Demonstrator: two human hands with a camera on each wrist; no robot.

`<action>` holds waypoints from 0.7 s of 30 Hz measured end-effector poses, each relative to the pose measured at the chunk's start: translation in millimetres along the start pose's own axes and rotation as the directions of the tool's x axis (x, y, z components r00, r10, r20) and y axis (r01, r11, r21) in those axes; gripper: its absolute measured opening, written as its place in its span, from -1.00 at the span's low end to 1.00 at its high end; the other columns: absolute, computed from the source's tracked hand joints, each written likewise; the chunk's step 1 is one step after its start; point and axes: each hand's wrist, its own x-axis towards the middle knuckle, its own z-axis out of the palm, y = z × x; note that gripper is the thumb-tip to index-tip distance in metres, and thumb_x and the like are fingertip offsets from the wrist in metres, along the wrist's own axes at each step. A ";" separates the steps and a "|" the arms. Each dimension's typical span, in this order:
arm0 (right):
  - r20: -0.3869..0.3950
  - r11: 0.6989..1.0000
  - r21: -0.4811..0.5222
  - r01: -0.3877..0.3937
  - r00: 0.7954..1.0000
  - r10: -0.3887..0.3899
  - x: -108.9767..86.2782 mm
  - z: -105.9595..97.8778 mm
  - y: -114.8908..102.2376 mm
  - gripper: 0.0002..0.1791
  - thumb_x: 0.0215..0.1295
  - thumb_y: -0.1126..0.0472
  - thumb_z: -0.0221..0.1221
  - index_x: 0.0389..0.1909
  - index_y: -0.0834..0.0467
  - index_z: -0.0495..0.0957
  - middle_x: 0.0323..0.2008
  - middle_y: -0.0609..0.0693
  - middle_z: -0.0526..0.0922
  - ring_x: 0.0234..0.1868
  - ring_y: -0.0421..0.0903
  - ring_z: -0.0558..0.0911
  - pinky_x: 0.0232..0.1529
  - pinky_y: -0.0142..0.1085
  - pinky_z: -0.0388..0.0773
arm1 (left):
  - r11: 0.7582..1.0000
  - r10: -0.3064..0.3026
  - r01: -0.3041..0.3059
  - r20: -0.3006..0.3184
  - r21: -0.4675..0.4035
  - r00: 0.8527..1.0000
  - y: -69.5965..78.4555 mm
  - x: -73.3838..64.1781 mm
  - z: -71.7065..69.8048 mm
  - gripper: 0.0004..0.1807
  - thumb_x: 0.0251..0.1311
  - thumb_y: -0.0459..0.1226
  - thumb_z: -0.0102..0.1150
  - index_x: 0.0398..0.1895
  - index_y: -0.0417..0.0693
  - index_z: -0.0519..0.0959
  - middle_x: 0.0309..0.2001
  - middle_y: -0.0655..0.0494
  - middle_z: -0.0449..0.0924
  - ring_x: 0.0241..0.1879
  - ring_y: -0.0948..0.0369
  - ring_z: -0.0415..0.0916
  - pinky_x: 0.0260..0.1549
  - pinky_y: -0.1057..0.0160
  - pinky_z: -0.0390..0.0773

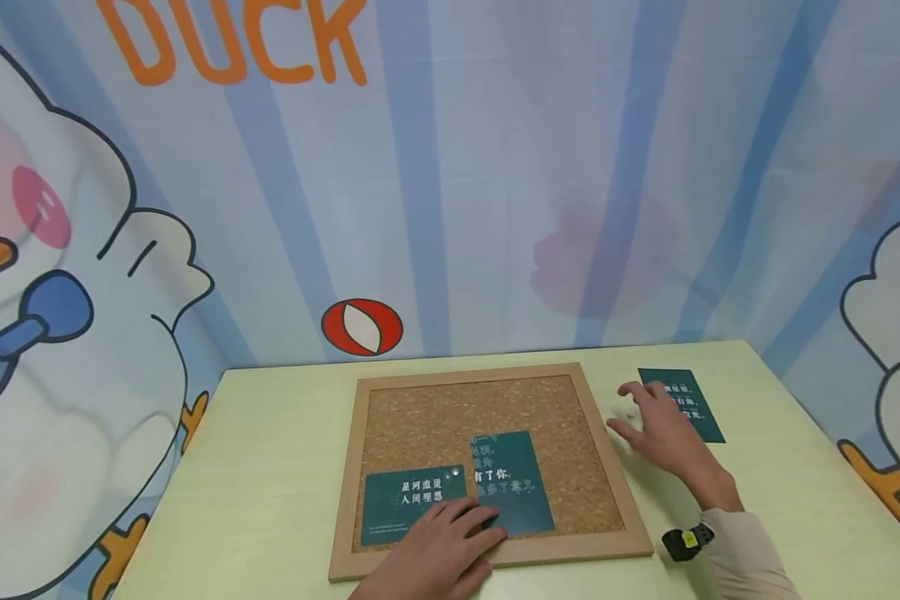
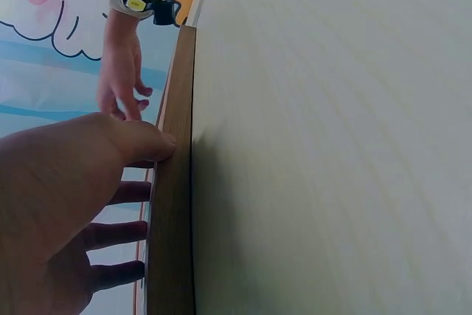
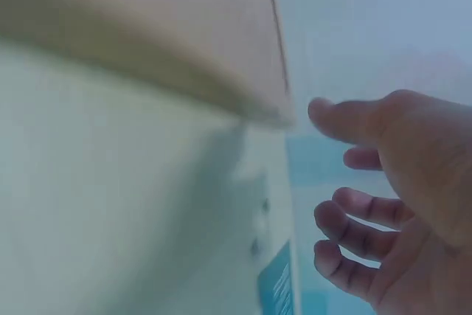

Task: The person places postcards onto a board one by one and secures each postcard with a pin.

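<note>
A cork board (image 1: 435, 417) with a wooden frame holds two dark green cards. The wide card (image 1: 390, 508) has a small clear pin (image 1: 455, 472) near its top right corner; beside it lies an upright card (image 1: 521, 483) with white lettering. My left hand (image 1: 450, 542) rests over the lower edges of both cards, fingers extended. In the left wrist view its thumb (image 2: 151, 142) touches the wooden frame edge. Right of the board, my right hand (image 1: 663, 425) hovers with parted, slightly bent fingers and nothing between them. Below its fingers is a tiny clear piece (image 1: 631, 415).
A third green card (image 1: 701, 417) lies on the pale yellow table (image 1: 270, 467) at the right, partly hidden by my right hand. Behind the table hangs a striped blue cloth (image 1: 480, 208) with duck pictures.
</note>
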 end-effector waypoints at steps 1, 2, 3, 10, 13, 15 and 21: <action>0.001 1.000 0.001 -0.014 1.000 0.014 -2.4 -0.1 6.2 -0.46 0.41 0.12 0.33 0.24 0.34 0.43 0.03 0.37 0.42 -0.20 0.16 0.56 -0.23 0.13 0.55 | 1.000 -0.002 0.002 0.005 -0.003 1.000 -0.1 0.3 0.0 -0.59 0.62 0.02 -0.06 0.40 0.26 0.52 0.38 0.18 0.48 0.37 0.10 0.39 0.18 0.03 0.52; 0.002 1.000 -0.006 -0.025 1.000 0.025 -4.9 -0.4 12.0 -0.47 0.40 0.13 0.33 0.22 0.34 0.43 0.01 0.38 0.43 -0.21 0.17 0.55 -0.23 0.15 0.54 | 1.000 -0.002 0.003 0.005 -0.005 1.000 -0.2 0.4 0.2 -0.59 0.62 0.02 -0.06 0.40 0.26 0.52 0.38 0.18 0.48 0.37 0.10 0.39 0.18 0.03 0.52; 0.005 0.999 -0.012 -0.036 0.999 0.036 -7.6 -0.5 17.5 -0.48 0.39 0.14 0.34 0.19 0.35 0.44 -0.01 0.38 0.44 -0.20 0.18 0.55 -0.23 0.16 0.54 | 1.000 -0.003 0.003 0.006 -0.007 1.000 -0.2 0.6 0.4 -0.59 0.62 0.02 -0.06 0.40 0.26 0.52 0.38 0.18 0.48 0.37 0.10 0.39 0.18 0.03 0.52; 0.018 0.998 -0.001 -0.056 0.998 0.056 -23.5 6.8 46.1 -0.75 0.35 0.19 0.36 -0.21 0.27 0.52 -0.50 -0.01 0.44 -0.49 -0.07 0.40 -0.45 -0.16 0.35 | 1.000 -0.003 0.003 -0.005 -0.015 1.000 -0.6 0.0 0.5 -0.59 0.62 0.02 -0.06 0.39 0.26 0.52 0.38 0.19 0.49 0.37 0.10 0.40 0.17 0.03 0.53; 0.003 0.999 0.007 -0.049 0.999 0.049 -25.9 9.3 49.4 -0.80 0.38 0.22 0.35 -0.29 0.20 0.51 -0.56 -0.08 0.37 -0.52 -0.14 0.34 -0.47 -0.23 0.27 | 1.000 -0.002 0.001 -0.012 -0.015 1.000 -0.7 -0.3 0.5 -0.59 0.62 0.02 -0.06 0.39 0.27 0.52 0.38 0.19 0.49 0.36 0.10 0.40 0.16 0.03 0.53; -0.003 0.999 0.005 -0.045 0.999 0.045 -26.0 9.8 50.0 -0.81 0.39 0.24 0.34 -0.31 0.18 0.50 -0.54 -0.09 0.37 -0.50 -0.14 0.35 -0.46 -0.23 0.26 | 1.000 -0.001 0.001 -0.012 -0.016 1.000 -0.9 -0.1 0.5 -0.59 0.62 0.03 -0.07 0.39 0.27 0.52 0.38 0.19 0.49 0.37 0.10 0.40 0.16 0.03 0.53; 0.001 0.997 0.019 -0.073 0.997 0.073 -27.6 9.2 48.9 -0.84 0.38 0.29 0.32 -0.29 0.19 0.51 -0.49 -0.07 0.40 -0.43 -0.12 0.38 -0.42 -0.22 0.29 | 1.000 -0.006 0.006 0.002 -0.028 1.000 -1.5 0.7 0.1 -0.59 0.62 0.02 -0.07 0.39 0.26 0.52 0.38 0.18 0.48 0.38 0.10 0.39 0.18 0.03 0.52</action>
